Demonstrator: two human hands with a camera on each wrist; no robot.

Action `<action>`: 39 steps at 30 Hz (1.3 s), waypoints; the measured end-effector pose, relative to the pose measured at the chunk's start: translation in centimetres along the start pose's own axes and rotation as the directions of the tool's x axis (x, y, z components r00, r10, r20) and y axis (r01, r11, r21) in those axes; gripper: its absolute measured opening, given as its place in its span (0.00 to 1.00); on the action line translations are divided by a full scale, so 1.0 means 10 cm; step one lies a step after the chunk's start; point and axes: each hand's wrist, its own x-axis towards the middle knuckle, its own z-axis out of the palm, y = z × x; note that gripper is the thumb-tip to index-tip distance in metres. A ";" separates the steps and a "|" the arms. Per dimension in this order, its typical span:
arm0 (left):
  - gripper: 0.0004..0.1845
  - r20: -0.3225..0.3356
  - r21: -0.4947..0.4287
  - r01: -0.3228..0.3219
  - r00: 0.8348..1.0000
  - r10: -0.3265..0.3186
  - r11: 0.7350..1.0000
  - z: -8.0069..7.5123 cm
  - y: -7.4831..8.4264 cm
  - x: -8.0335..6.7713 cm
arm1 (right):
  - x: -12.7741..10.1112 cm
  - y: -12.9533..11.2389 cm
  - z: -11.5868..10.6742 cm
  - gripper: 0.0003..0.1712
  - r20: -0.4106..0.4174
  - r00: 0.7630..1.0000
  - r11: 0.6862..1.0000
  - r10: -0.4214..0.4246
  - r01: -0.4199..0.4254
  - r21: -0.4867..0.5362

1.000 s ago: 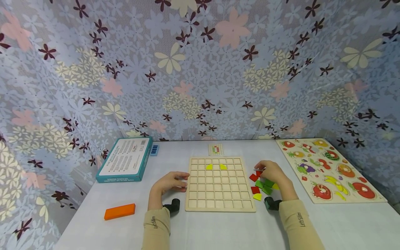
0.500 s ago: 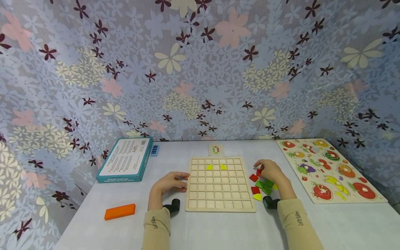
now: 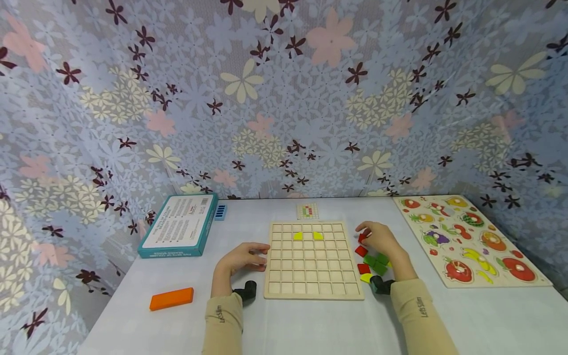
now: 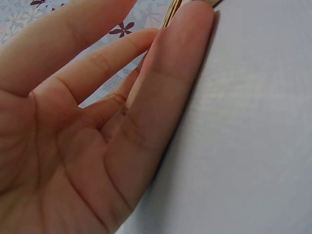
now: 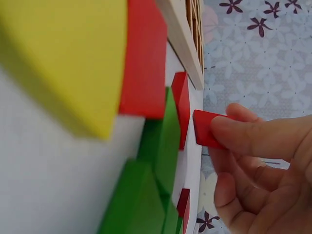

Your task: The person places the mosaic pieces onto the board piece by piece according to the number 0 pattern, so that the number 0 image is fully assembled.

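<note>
My right hand [image 3: 380, 240] pinches a red square tile [image 5: 204, 128] between thumb and fingers, lifted off the table in the right wrist view. Below it lie loose red tiles [image 3: 364, 268], green tiles [image 3: 380, 266] and a yellow rounded piece [image 3: 366, 277]. To their left lies a wooden grid board [image 3: 309, 266]. Two yellow rounded pieces [image 3: 318, 236] sit in cells of its second row from the back. My left hand [image 3: 241, 258] rests at the board's left edge, fingers extended and loosely bent. In the left wrist view its fingertips [image 4: 187, 29] meet that edge.
Behind the board lies a small pattern card [image 3: 307, 211]. A teal box [image 3: 179, 222] and a small blue item [image 3: 221, 212] stand back left, an orange block [image 3: 171, 299] front left. A fruit puzzle board [image 3: 470, 246] lies at the right. Patterned cloth [image 3: 284, 98] hangs behind.
My right hand has shifted slightly left and picked up a red tile from the far end of the loose pieces. The left hand stays at the board's edge.
</note>
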 end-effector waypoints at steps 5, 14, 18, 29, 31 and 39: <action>0.27 -0.002 -0.005 0.002 1.000 -0.002 1.000 0.00 0.00 0.00 | 0.01 -0.07 0.02 0.16 -0.070 0.997 1.000 -0.019 0.019 -0.003; 0.27 -0.012 -0.004 0.017 1.000 -0.017 1.000 0.01 0.01 0.00 | 0.02 -0.16 0.07 0.14 -0.142 0.990 0.999 -0.016 0.022 0.042; 0.27 -0.012 -0.004 0.021 1.000 -0.021 1.000 0.01 0.01 0.00 | 0.03 -0.19 0.10 0.11 -0.148 0.989 0.998 -0.021 0.029 0.050; 0.27 -0.009 -0.019 0.020 1.000 -0.021 1.000 0.01 0.01 0.01 | 0.09 -0.30 0.17 0.07 -0.136 0.989 0.993 -0.056 0.070 0.096; 0.27 -0.008 -0.023 0.020 1.000 -0.020 1.000 0.01 0.00 0.01 | 0.10 -0.32 0.18 0.07 -0.132 0.990 0.993 -0.056 0.069 0.101; 0.27 -0.012 -0.019 0.018 1.000 -0.018 1.000 0.02 0.00 0.00 | 0.14 -0.41 0.25 0.07 -0.120 0.991 0.990 -0.064 0.078 0.114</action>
